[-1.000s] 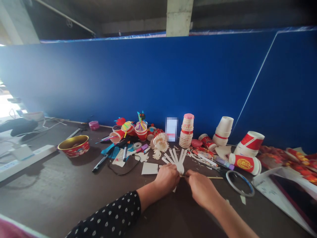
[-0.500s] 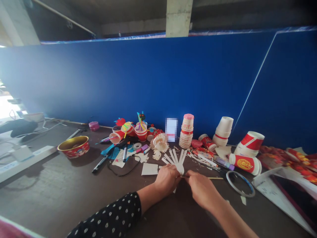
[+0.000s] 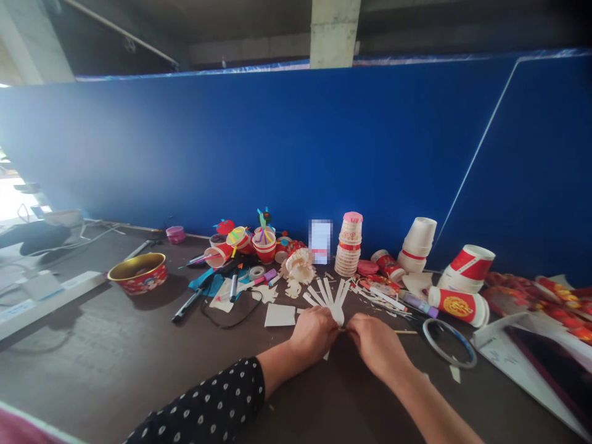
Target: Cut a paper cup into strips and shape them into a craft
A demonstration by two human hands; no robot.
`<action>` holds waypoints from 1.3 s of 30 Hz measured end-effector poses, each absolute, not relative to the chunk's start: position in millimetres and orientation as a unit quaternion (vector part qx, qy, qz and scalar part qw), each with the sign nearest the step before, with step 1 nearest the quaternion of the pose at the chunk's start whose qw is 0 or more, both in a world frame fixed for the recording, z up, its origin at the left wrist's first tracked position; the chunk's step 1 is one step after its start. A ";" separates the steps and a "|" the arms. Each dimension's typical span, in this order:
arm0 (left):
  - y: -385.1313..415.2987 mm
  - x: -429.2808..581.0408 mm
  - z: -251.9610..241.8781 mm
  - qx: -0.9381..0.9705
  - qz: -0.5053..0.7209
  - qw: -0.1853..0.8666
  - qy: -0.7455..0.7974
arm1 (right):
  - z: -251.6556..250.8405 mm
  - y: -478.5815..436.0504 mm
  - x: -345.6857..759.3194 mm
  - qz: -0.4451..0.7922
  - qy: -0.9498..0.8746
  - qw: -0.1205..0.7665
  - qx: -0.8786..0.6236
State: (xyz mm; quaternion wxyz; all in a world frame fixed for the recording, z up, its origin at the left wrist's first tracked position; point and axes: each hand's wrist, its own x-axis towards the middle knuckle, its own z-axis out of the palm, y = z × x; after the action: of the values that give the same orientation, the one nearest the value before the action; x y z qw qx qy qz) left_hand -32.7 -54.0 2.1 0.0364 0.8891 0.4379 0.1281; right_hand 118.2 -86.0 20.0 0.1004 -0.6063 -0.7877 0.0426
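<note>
My left hand (image 3: 313, 333) is closed on a white paper piece cut into fanned strips (image 3: 329, 296), gripping it at its base on the dark table (image 3: 115, 364). My right hand (image 3: 375, 346) is closed in a pinch right beside it, on a thin wooden stick (image 3: 403, 332) that pokes out to the right. The two hands almost touch at the base of the paper fan. A small white paper square (image 3: 279, 314) lies just left of my left hand.
Behind the hands are craft leftovers: a stack of paper cups (image 3: 349, 245), white and red cups (image 3: 419, 237), a lying red cup (image 3: 457, 304), markers (image 3: 187, 304), a tape ring (image 3: 448, 341), a gold-lined red bowl (image 3: 137, 272). A blue partition (image 3: 296, 148) closes the back.
My right hand has slid slightly left, closer to my left hand, so less of the stick shows between them. The rest is unchanged.
</note>
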 end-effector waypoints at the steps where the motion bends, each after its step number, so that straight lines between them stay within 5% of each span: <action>1: -53.4 -32.4 1.6 0.887 0.124 0.036 0.443 | 19.5 -84.3 118.5 0.039 -0.788 0.105 -0.605; 19: -48.3 -31.9 -3.5 0.890 0.118 0.019 0.441 | 21.7 -75.7 153.1 0.029 -0.781 0.047 -0.623; 26: -51.2 -32.8 -1.1 0.890 0.132 0.032 0.435 | 10.7 -69.2 131.8 0.055 -0.807 0.206 -0.551; 39: -48.0 -33.3 -7.1 0.883 0.141 0.044 0.446 | 3.1 -67.8 123.9 0.073 -0.831 0.198 -0.515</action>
State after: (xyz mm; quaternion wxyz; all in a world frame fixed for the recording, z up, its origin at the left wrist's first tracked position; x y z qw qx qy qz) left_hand -33.3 -48.0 -7.1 0.0444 0.8825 0.4463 0.1412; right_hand 123.9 -67.8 3.1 0.1978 -0.5147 -0.8310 0.0733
